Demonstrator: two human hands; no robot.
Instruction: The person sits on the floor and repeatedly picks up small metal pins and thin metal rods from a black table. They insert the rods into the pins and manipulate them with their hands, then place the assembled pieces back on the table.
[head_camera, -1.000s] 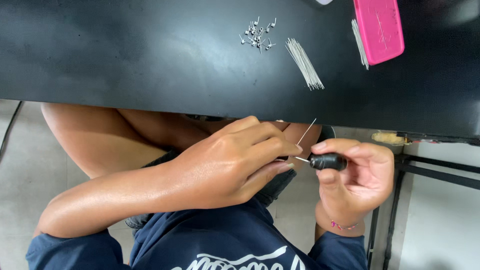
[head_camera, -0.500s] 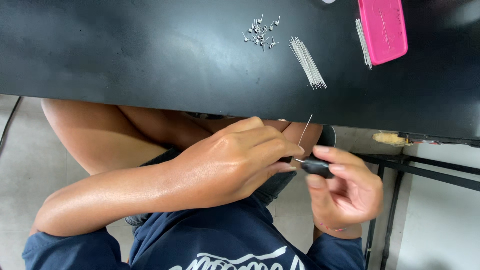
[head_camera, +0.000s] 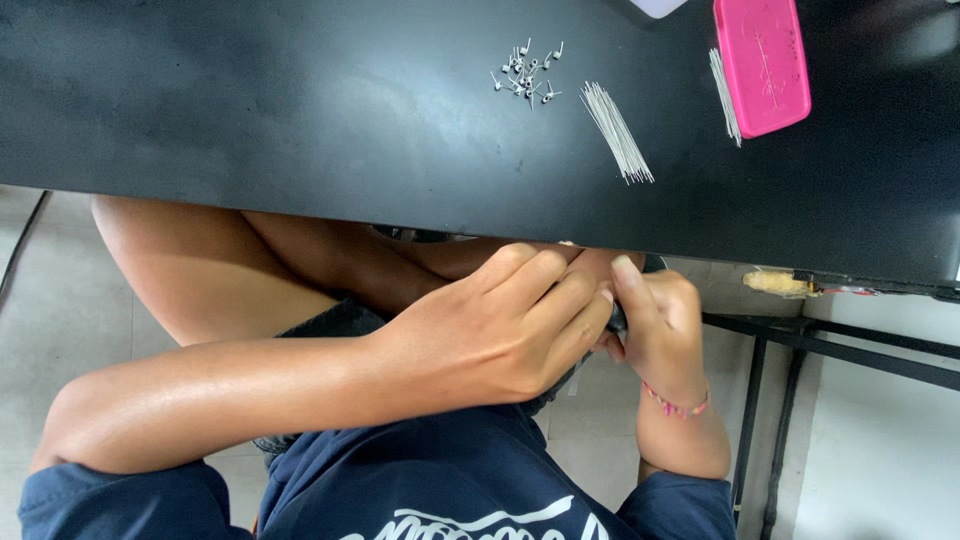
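1. A small dark tool (head_camera: 617, 318) sits just below the tabletop (head_camera: 300, 120) edge, pinched between the two hands and almost wholly hidden.
2. The right hand (head_camera: 655, 320) is curled shut around the tool, thumb up.
3. The left hand (head_camera: 500, 325) lies fingers bent against the right hand; whether it grips anything cannot be told.
4. On the tabletop, well above the hands, lie a heap of small metal parts (head_camera: 527, 73), a bundle of thin wires (head_camera: 618, 132) and a pink case (head_camera: 762, 62).
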